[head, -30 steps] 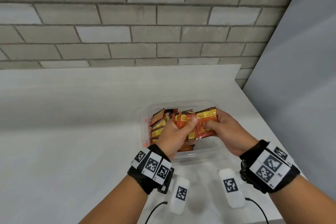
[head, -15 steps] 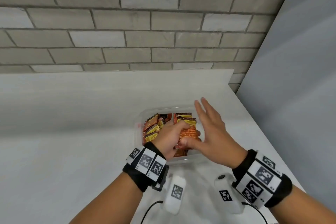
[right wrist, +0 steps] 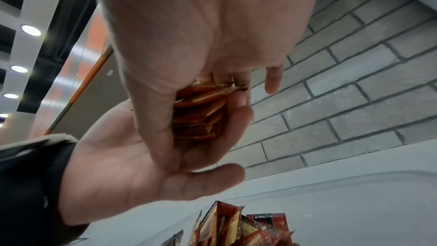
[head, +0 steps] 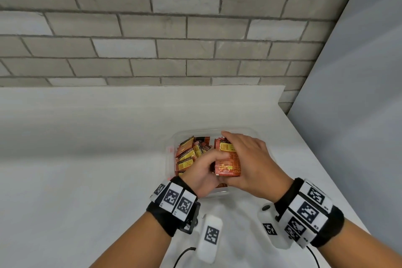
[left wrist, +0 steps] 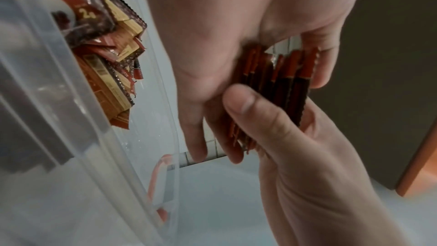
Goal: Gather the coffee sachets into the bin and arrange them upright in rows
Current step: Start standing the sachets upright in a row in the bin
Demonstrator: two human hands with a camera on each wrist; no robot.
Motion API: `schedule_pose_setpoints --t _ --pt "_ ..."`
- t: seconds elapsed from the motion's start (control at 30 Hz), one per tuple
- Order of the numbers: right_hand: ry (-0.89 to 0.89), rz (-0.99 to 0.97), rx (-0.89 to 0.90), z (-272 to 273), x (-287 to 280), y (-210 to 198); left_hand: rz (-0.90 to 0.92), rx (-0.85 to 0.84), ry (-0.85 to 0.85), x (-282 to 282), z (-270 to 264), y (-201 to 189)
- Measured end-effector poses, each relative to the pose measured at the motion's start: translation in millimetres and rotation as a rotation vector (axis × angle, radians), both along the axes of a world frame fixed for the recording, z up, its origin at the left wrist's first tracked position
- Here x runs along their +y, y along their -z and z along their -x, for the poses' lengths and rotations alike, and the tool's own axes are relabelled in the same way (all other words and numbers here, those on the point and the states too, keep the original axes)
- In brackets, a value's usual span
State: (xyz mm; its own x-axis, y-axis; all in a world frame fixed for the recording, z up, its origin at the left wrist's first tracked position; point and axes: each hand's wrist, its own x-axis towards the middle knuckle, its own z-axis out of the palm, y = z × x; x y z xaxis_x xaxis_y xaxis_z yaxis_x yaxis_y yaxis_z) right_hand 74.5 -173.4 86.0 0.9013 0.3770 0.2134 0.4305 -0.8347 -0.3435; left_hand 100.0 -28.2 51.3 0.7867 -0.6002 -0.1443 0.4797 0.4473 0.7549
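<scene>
A clear plastic bin (head: 202,131) stands on the white table, and several red-and-yellow coffee sachets (head: 187,156) stand leaning in its left part. Above the bin's right part both hands hold one stack of sachets (head: 228,161) between them. My left hand (head: 204,172) cups the stack from the left, fingers curled under it. From the right my right hand (head: 248,159) wraps over it, the thumb at the near edge. The left wrist view shows the stack (left wrist: 283,81) edge-on between the two hands. In the right wrist view the stack (right wrist: 201,115) hangs above the sachets in the bin (right wrist: 236,227).
Two white tagged devices (head: 210,239) (head: 272,230) with black cables lie on the table just in front of the bin, under my wrists. A brick wall runs along the back. A grey panel and the table's edge are close on the right.
Half a second ago my right hand lay flat with straight fingers against the stack. It has since curled over the stack's top. My left hand has kept its hold.
</scene>
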Motion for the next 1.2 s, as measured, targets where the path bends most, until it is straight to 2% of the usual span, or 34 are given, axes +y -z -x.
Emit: schedule_pose_setpoints --t 0.1,0.33,0.5,0.63,0.7,0.8,0.87,0.93,1.03,1.1,1.2 --pt "0.008 -0.064 0.051 -6.0 -3.5 0.3 0.055 -0.002 0.005 4.6 0.1 0.4" --pt "-0.054 -0.316 0.135 -5.5 -3.7 6.7 -0.001 -0.101 -0.023 5.9 -0.8 5.8" --pt "-0.061 -0.268 0.101 -5.1 -4.3 11.2 -0.067 -0.114 -0.014 6.1 -5.6 7.5" --pt "-0.043 -0.155 0.086 -9.8 -0.3 13.4 -0.065 -0.029 0.019 3.8 -7.5 5.4" --pt "-0.038 -0.163 0.152 -11.2 1.8 14.5 -0.124 -0.031 -0.005 0.8 -6.8 1.2" --pt "0.033 -0.412 0.298 -11.9 0.6 17.2 -0.106 0.024 -0.119 7.2 -11.9 -1.3" --pt "0.143 -0.552 0.309 -12.3 -4.1 23.3 -0.077 0.05 -0.208 17.4 -17.2 -1.7" --pt "0.17 -0.36 0.371 -14.6 -10.9 30.5 -0.073 0.063 -0.288 29.2 -22.7 -2.9" --pt "-0.016 0.056 0.676 -15.2 -14.2 42.6 -0.076 0.047 -0.325 39.8 -25.9 -8.0" --pt "-0.102 0.14 0.752 -14.2 -12.2 46.9 -0.11 0.03 -0.313 42.4 -26.2 -8.5" --pt "-0.107 0.103 0.743 -11.4 -11.1 44.0 -0.144 0.01 -0.277 42.1 -24.4 -6.8"
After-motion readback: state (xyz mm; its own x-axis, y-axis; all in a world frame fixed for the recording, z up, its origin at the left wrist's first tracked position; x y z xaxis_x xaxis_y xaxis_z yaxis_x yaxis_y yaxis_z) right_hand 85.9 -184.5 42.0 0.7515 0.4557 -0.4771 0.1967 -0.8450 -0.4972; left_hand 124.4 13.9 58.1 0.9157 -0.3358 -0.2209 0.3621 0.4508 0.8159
